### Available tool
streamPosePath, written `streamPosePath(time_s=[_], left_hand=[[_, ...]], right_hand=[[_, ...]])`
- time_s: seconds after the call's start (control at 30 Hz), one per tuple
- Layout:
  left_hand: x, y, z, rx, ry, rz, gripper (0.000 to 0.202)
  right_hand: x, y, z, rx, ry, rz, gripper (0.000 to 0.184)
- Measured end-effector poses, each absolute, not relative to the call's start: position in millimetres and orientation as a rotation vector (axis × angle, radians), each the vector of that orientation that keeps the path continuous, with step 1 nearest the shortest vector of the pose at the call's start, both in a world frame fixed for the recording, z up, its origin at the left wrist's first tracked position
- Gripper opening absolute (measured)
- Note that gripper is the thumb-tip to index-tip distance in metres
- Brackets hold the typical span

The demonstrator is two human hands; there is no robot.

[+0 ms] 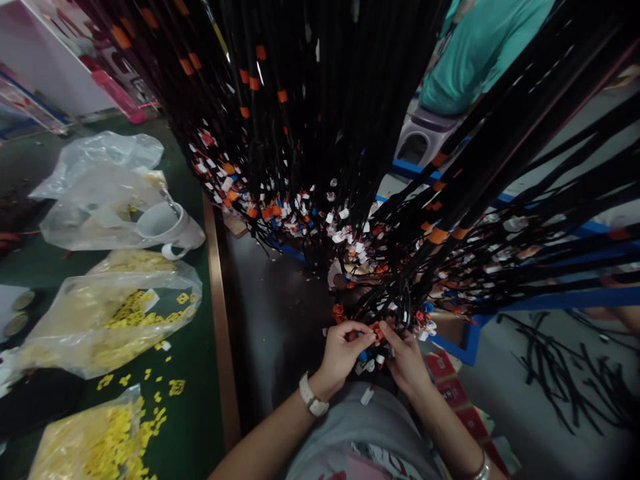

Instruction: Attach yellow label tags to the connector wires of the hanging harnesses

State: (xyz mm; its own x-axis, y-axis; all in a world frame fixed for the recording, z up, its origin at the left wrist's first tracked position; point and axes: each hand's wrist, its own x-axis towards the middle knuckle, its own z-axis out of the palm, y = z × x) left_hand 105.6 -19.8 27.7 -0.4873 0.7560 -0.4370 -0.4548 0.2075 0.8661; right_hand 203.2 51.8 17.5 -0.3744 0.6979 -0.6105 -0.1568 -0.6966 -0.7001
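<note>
My left hand (343, 353) has its thumb and forefinger pinched at a small orange connector (376, 329) in front of my body. From the other side my right hand (406, 360) closes its fingers round the same connector and the cable ends by it. Black cables (400, 287) run down to this spot from the hanging bundle. White and blue connectors (369, 365) dangle just below my fingers. The fingertips partly cover the orange connector, so its details are hidden.
Thick black cable harnesses (320, 100) hang ahead, ending in several coloured connectors. To the left, a green table (197, 373) bears bags of yellow parts (125, 310) and a white mug (173, 227). A blue frame (470, 343) stands right. Beyond sits a person in teal (465, 73).
</note>
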Motion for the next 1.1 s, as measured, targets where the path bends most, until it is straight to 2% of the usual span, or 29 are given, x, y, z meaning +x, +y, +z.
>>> streamPosePath(time_s=[0.17,0.33,0.8,1.1], left_hand=[[102,-23,22,0.538,1.685,1.477,0.014],[95,-26,18,0.711,1.707,1.394,0.019],[101,-25,23,0.334,1.412,1.509,0.02],[99,-25,21,0.384,1.508,1.462,0.023]], right_hand=[[202,51,18,-1.303,-0.748,2.104,0.021],[202,50,16,-1.296,-0.723,2.099,0.023],[199,45,13,-1.263,-0.715,2.058,0.02],[200,46,9,-1.237,-0.752,2.089,0.018]])
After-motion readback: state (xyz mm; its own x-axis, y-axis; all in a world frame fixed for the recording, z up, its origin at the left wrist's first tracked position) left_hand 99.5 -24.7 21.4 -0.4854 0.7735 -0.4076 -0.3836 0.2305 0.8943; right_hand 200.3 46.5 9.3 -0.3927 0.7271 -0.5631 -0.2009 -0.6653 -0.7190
